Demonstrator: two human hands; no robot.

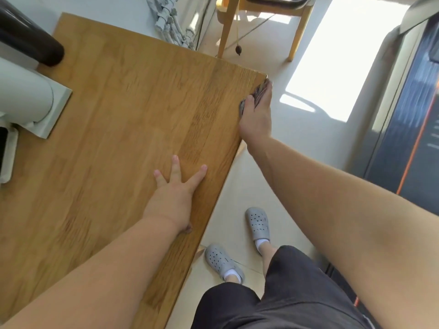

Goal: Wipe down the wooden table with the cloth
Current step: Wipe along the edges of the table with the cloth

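Observation:
The wooden table fills the left and centre of the head view, its long right edge running diagonally. My right hand is at that edge near the far right corner and grips a grey patterned cloth against the table's side; most of the cloth is hidden under the hand. My left hand lies flat on the tabletop near the same edge, fingers straight and spread, holding nothing.
A white robot arm base with a dark part stands on the table's left side. A wooden chair and a cable bundle stand beyond the far edge. My feet in grey clogs are on the tiled floor.

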